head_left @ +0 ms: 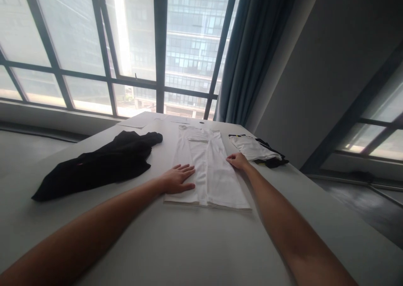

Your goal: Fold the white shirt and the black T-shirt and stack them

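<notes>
I'm seeing white trousers lying flat and lengthwise in the middle of the pale table, smooth cotton-like cloth, folded into a long narrow rectangle with a centre crease. My left hand is pressing palm-down on their left edge, fingers spread slightly apart and flat, gripping nothing. My right hand is resting on the right edge, fingers loosely together and curled a bit; I cannot tell whether they are pinching cloth, as the fingertips are hard to make out.

Left of the trousers a black garment is lying crumpled, matte, irregular shape, apart from my left hand. Far right, a folded white piece is sitting on top of something dark that is mostly hidden under it. Papers at the far table end are too washed out by the window to read.

Near table edge is cut off by the frame. Bare tabletop is showing in front of the trousers between my forearms, and the right table edge is running close past the folded pile.
</notes>
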`<act>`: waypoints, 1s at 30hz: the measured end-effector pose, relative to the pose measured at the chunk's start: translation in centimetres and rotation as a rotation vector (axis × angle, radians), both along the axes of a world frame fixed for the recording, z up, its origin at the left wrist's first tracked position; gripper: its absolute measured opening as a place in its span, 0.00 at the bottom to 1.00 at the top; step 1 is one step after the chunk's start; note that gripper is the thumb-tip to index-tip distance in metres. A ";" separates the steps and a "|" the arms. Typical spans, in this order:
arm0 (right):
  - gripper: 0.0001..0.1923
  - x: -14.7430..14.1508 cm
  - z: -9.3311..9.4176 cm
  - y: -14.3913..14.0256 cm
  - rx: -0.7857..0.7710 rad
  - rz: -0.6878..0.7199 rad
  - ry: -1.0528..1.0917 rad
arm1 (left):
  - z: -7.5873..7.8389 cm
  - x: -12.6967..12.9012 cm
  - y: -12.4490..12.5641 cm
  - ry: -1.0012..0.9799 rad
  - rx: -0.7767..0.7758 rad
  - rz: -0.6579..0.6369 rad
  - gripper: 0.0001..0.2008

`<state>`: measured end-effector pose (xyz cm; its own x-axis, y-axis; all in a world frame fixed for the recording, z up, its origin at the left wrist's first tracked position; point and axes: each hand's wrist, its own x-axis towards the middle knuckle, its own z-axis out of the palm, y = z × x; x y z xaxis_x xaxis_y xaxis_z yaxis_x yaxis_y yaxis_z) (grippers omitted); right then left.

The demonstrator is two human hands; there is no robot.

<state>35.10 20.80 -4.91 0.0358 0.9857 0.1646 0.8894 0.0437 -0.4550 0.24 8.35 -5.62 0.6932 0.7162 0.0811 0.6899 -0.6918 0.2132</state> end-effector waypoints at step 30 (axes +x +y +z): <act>0.11 -0.8 2.1 -0.7 -0.166 0.001 -0.168 | 0.2 0.0 -0.1 -0.026 -0.007 0.016 0.35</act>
